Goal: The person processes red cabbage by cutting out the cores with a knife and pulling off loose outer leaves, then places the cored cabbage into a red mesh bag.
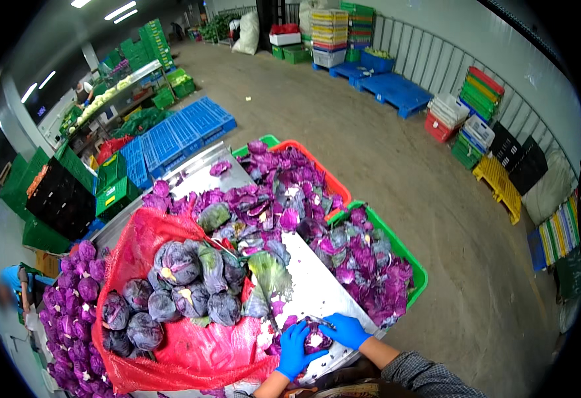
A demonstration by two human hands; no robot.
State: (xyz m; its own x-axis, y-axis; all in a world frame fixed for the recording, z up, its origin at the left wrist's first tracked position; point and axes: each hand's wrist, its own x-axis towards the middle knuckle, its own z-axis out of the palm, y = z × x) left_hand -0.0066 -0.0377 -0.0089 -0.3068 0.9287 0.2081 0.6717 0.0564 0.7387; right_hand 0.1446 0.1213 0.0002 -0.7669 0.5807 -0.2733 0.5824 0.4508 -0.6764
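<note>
On the pale metal table [307, 273] near me sits a trimmed red cabbage [316, 341], its cut stem end facing up. My left hand [295, 351], in a blue glove, is closed around its left side. My right hand [346, 331], also blue-gloved, grips what looks like a small knife [319, 322], the narrow blade lying over the cabbage's top. To the left, an open red mesh bag [191, 348] spreads out with several untrimmed red cabbages [191, 300] on it. Loose purple leaves [237, 205] and a large green leaf [270, 275] lie beyond my hands.
A green crate [417, 265] and an orange crate [330, 176], both heaped with leaves, stand against the table's right and far sides. Trimmed cabbages [71, 325] are piled at far left, near another person [20, 285]. Blue pallets [187, 132] lie beyond the table.
</note>
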